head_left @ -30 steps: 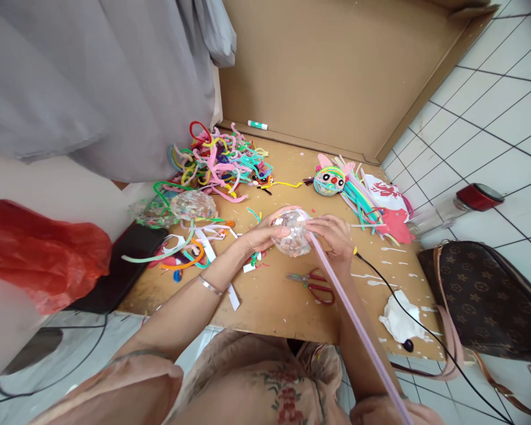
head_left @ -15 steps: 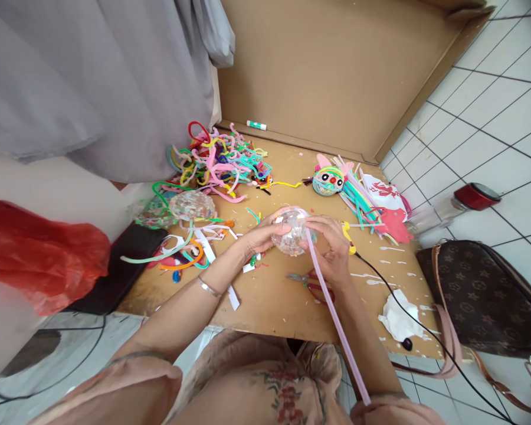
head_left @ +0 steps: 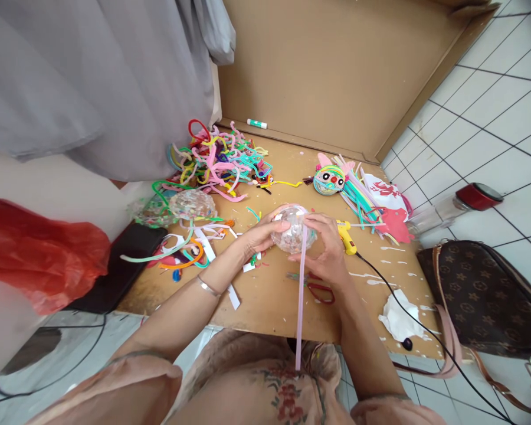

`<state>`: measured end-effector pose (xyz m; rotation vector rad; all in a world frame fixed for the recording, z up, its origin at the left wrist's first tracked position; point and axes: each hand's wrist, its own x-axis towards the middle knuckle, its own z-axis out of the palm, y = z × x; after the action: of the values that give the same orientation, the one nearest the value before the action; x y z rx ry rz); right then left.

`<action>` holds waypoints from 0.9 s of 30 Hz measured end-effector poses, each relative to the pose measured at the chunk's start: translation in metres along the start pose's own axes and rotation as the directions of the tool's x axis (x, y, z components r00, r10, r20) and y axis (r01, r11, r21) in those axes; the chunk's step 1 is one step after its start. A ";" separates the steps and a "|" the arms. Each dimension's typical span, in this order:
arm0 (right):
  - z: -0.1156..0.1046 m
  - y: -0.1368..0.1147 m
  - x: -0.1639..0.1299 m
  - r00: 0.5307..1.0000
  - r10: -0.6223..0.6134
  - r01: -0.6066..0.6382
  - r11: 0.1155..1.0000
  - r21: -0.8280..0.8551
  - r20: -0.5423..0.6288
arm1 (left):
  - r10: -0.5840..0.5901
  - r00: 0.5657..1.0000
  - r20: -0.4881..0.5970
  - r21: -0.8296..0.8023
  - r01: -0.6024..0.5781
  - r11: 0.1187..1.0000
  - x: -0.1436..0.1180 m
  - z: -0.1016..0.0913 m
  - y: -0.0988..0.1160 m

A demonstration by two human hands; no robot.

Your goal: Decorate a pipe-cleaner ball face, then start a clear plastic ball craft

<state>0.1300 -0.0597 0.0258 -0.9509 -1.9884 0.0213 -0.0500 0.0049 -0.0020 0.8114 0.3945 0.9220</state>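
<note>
A clear ball with glitter inside sits between both hands above the brown board. My left hand cups its left side. My right hand grips its right side and pinches a long pink strip against it. The strip loops over the top of the ball and hangs straight down toward my lap. Red-handled scissors lie just under my right wrist. A yellow glue gun lies right of that hand.
A tangle of coloured strips lies at the back left, beside another clear glitter ball. A decorated ball with eyes and more strips sit back right. A brown handbag, a red-lidded jar, crumpled tissue and a red bag surround the board.
The pink strip's free end has swung left, from slanting toward my right arm to hanging straight down. My right hand shifted lower on the ball, uncovering the glue gun.
</note>
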 end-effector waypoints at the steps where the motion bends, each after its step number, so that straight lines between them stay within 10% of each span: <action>1: 0.000 0.000 0.000 1.000 -0.002 0.002 1.000 0.002 0.004 | 0.000 1.000 -0.001 -0.005 0.000 1.000 0.000 0.000 0.000; 27: 0.011 0.009 -0.006 0.999 0.000 0.001 1.000 -0.021 0.042 | -0.033 0.999 0.003 -0.006 0.033 0.999 0.001 0.000 0.004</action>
<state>0.1288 -0.0535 0.0119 -0.9705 -2.0309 0.0208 -0.0513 0.0068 0.0010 0.7989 0.4014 0.8910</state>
